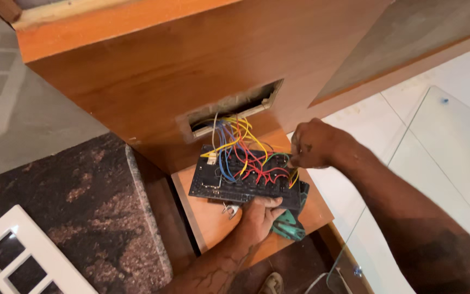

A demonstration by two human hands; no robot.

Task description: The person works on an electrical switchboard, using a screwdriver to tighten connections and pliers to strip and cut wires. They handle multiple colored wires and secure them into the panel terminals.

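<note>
A black switch plate [229, 182] hangs out of a rectangular wall opening [235, 109] in a wooden panel, its back side up. Yellow, blue, red and green wires [240, 155] run from the opening to the plate. My left hand [259, 215] grips the plate's lower edge from below. My right hand [314, 144] pinches wires at the plate's right end. A green-handled tool [289, 226] lies under the plate beside my left hand.
A wooden shelf [213, 218] sits below the plate. A dark speckled stone counter [82, 201] lies at left with a white grid frame [17, 256] on it. A glass tabletop [441, 163] stands at right over a white tiled floor.
</note>
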